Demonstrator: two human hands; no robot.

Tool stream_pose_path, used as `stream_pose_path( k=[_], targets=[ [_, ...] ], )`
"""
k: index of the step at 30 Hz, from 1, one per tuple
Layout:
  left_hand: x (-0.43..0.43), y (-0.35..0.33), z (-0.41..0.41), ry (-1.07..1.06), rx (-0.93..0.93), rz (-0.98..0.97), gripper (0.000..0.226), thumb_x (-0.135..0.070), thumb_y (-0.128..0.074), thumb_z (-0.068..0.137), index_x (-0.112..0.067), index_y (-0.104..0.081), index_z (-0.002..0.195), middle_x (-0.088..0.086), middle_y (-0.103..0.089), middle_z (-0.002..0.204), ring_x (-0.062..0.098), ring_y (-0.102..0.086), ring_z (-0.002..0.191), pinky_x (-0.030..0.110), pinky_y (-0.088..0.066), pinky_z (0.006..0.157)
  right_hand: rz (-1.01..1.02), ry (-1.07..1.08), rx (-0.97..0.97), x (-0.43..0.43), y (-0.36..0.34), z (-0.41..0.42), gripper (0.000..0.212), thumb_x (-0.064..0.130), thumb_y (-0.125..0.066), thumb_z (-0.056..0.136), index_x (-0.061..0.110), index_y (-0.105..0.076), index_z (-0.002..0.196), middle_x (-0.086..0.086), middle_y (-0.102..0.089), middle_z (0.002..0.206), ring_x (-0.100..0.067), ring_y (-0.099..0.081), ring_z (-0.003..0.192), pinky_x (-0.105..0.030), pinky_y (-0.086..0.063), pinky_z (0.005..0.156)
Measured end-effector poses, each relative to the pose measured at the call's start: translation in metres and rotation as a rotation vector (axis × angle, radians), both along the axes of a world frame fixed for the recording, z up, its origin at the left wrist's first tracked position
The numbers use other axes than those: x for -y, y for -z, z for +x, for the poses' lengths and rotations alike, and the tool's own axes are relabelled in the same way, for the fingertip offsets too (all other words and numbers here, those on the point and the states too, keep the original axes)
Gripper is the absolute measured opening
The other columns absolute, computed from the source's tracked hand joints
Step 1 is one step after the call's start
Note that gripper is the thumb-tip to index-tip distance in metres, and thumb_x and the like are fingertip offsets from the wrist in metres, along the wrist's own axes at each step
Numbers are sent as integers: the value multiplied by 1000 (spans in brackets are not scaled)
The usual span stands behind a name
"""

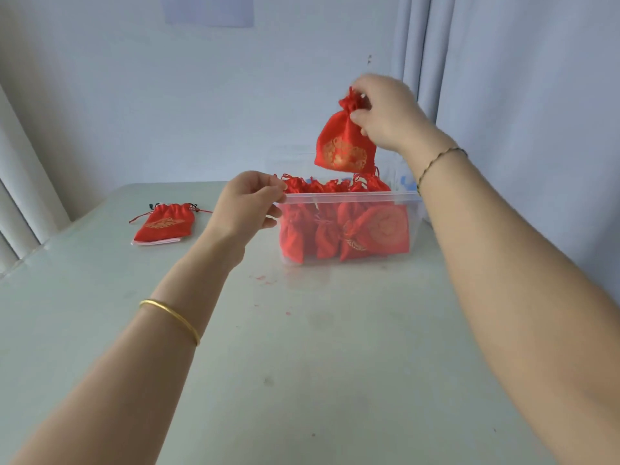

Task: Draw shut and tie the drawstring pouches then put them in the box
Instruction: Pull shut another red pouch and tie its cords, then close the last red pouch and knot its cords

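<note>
A pale grey-green table [302, 347] stands against a blue-white wall [167, 95]. On it, a clear rectangular plastic box [352, 196] is nearly full of tied red satin pouches [349, 233]. The left hand [248, 203] pinches the box's rim. The right hand [389, 112] pinches the neck of a cinched red gold-embroidered pouch [345, 146], hanging above the box. One flat red pouch [166, 223] lies well to the left, strings trailing, seemingly the last.

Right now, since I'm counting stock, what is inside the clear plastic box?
Red drawstring pouches with gold embroidery, drawn shut, fill the clear plastic box to its rim. Those behind the front row are mostly covered.
</note>
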State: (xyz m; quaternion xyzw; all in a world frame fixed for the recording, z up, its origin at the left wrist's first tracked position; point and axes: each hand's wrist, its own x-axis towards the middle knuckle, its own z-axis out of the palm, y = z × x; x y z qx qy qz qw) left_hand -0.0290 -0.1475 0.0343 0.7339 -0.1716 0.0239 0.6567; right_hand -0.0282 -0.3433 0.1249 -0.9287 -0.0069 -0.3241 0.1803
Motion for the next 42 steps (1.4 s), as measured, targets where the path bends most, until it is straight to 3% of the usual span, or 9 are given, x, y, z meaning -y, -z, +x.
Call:
stream_pose_path(
  k=[5, 10, 14, 19, 22, 24, 27, 32, 42],
  targets=[
    [-6, 1, 6, -15, -8, 7, 17, -6, -47, 90, -18, -58, 84, -3, -62, 77, 7, -54, 60, 20, -47, 61, -94, 12, -375, 1, -3, 2, 14, -1, -43, 92, 8, -54, 97, 7, -51, 74, -22, -54, 83, -25, -44, 60],
    [-13, 3, 11, -19, -14, 17, 17, -6, -47, 91, -17, -58, 85, 0, -62, 81, 8, -54, 60, 22, -46, 62, -77, 105, -711, 7, 8, 29, 24, 7, -49, 93, -1, -57, 115, -20, -65, 107, -30, -62, 87, -42, -52, 82],
    [-18, 7, 14, -33, -23, 13, 18, -5, -47, 90, -17, -58, 84, 0, -61, 81, 10, -54, 61, 23, -46, 63, 10, 187, -774, 6, 28, 48, 31, 4, -46, 93, 0, -54, 123, -19, -64, 117, -25, -60, 73, -37, -53, 82],
    [-33, 16, 32, -170, -17, -10, 16, -4, -47, 88, -14, -59, 92, 0, -60, 82, 10, -54, 64, 23, -47, 63, 64, 252, -517, 3, 23, 49, 40, -10, -36, 90, -8, -43, 129, -25, -64, 109, -29, -65, 80, -39, -53, 84],
    [-49, 36, 52, -342, 1, 68, 22, -2, -45, 86, -9, -59, 101, 2, -57, 86, 12, -53, 69, 27, -47, 65, 101, 155, -184, -21, 22, 37, 41, -14, -33, 82, -7, -52, 117, -21, -60, 110, -35, -64, 99, -30, -45, 62],
    [-65, 57, 69, -437, 30, 267, 31, -2, -44, 84, -7, -61, 109, 6, -59, 95, 23, -57, 85, 34, -48, 76, 196, -18, -104, -50, 30, 24, 39, -10, -31, 82, 3, -55, 110, -12, -56, 101, -27, -68, 82, -26, -45, 53],
    [-85, 86, 92, -458, 70, 617, 40, -6, -47, 83, -6, -56, 122, 14, -50, 129, 33, -44, 121, 42, -41, 98, 354, -266, -165, -91, 49, 6, 33, -8, -35, 83, 7, -56, 103, -12, -57, 86, -20, -65, 58, -25, -48, 46],
    [-104, 103, 120, -420, 115, 1057, 48, -14, -45, 90, -9, -37, 137, 5, -17, 155, 26, -12, 142, 47, -23, 108, 374, -417, -361, -130, 96, -2, 24, -5, -38, 86, 9, -54, 96, -6, -56, 74, -18, -64, 54, -22, -47, 42],
    [-141, 109, 177, -333, -60, 1182, 54, -53, -38, 89, -39, -26, 140, 3, -19, 152, 37, -19, 135, 47, -24, 106, 400, -371, -487, -125, 145, 18, 22, -1, -37, 88, 11, -55, 96, -6, -58, 77, -15, -63, 53, -22, -48, 43]
  ],
)
